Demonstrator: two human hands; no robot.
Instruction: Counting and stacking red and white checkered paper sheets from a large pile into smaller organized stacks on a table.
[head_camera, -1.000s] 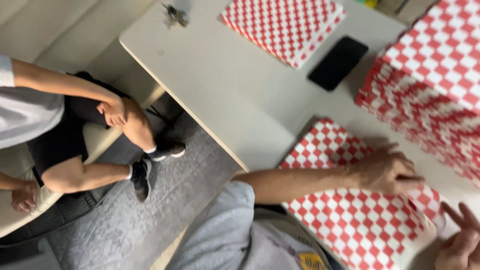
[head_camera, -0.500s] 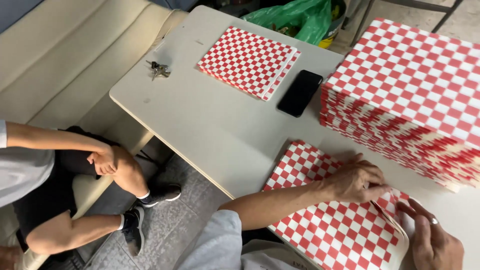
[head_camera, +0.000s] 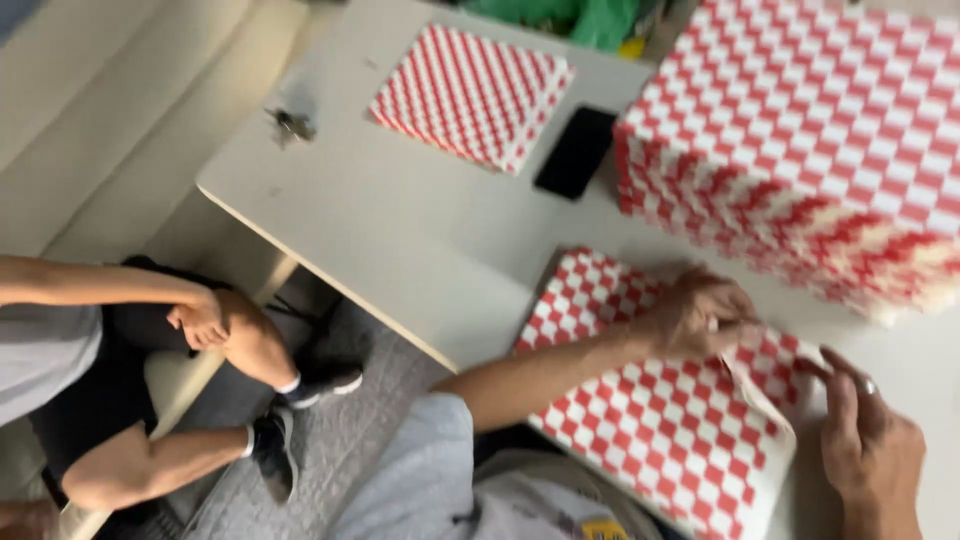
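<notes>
A red-and-white checkered paper sheet (head_camera: 640, 430) lies on the white table (head_camera: 400, 250) in front of me. My left hand (head_camera: 695, 315) presses on it and pinches its far right part, where an edge is lifted and folded. My right hand (head_camera: 870, 445) rests at the sheet's right corner, fingers touching the lifted edge. A tall stack of the same checkered sheets (head_camera: 800, 150) stands just beyond my hands at the right.
A smaller pile of checkered sheets (head_camera: 470, 95) lies at the table's far side, a black phone (head_camera: 577, 152) beside it and keys (head_camera: 290, 125) near the left edge. Another person sits on a cream bench (head_camera: 130, 130) at left, knee (head_camera: 250, 340) near the table.
The camera view has drifted closer and to the right. My left hand stays on the sheet; the edge under my fingers is lifted higher, and my right hand has come up to it.
</notes>
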